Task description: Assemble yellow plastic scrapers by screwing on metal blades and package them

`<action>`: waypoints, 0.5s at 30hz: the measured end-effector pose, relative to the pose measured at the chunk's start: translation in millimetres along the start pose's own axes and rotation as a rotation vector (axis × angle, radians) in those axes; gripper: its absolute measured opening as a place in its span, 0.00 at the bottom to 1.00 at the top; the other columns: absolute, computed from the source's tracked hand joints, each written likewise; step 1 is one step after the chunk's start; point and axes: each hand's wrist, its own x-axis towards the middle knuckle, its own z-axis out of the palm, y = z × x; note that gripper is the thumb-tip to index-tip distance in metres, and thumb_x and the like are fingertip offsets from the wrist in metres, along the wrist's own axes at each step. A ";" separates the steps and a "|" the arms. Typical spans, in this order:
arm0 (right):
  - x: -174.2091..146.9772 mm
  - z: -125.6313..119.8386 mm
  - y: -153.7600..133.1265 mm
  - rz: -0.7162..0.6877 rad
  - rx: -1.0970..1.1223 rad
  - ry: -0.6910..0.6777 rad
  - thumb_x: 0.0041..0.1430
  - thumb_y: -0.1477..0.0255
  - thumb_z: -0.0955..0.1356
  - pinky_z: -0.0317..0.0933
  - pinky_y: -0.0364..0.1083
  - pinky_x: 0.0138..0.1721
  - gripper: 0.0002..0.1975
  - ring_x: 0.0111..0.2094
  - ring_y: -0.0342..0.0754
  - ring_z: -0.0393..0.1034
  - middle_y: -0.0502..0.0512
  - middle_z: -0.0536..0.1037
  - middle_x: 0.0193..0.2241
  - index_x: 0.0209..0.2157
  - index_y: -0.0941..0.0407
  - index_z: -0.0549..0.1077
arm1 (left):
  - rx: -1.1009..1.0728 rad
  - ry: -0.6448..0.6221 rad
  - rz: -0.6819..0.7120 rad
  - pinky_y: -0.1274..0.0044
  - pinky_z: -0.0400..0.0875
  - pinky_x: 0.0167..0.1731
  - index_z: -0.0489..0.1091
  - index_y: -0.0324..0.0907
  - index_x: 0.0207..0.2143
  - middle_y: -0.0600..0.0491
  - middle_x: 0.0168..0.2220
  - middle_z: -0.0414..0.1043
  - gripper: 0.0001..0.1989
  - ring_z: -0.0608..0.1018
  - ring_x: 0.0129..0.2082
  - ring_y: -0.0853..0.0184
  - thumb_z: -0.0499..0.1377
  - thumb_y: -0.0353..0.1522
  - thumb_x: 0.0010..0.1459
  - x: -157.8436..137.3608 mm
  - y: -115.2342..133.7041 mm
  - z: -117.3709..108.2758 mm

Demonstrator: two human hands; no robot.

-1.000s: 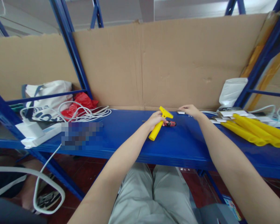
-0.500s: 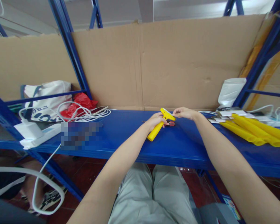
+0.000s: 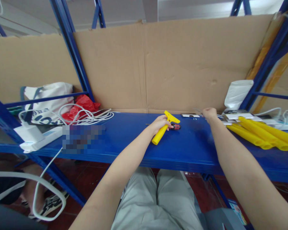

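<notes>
Head view: the left hand (image 3: 161, 124) is closed around a yellow tool (image 3: 159, 135), gripping it where the handle meets its crosswise head. The tool is tilted, its head beyond the fingers to the right and its open, round handle end pointing back toward the wearer. Just behind that hand lies a screwdriver (image 3: 176, 126) with a red and black handle; its thin shaft shows on the other side of the fingers. Contact between hand and screwdriver cannot be confirmed.

The right hand (image 3: 209, 113) is well apart from the left, farther out over the blue table (image 3: 129, 137), with its fingers curled in. A thin, pale sliver (image 3: 198, 110) shows at its fingertips, too faint to identify; whether it is pinched cannot be told. Left of this hand lies a small flat card (image 3: 190, 115), with tiny bright bits at its near edge.

To the right of the right hand are a stack of cards (image 3: 238, 115), several yellow tubes (image 3: 264, 135) lying side by side, and a white pouch (image 3: 239, 94) standing farther back. Well to the left of the left hand are a coiled white cable (image 3: 96, 118), a red bag (image 3: 85, 104) and a power strip (image 3: 42, 143).
</notes>
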 end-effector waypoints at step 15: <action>5.5 1.3 37.3 -0.075 -0.461 -0.002 0.50 0.60 0.70 0.63 0.61 0.47 0.31 0.50 0.70 0.67 0.82 0.71 0.46 0.50 0.69 0.72 | 0.026 0.012 -0.013 0.81 0.65 0.19 0.68 0.36 0.32 0.52 0.26 0.72 0.18 0.75 0.22 0.70 0.57 0.11 0.39 2.1 -0.6 -0.5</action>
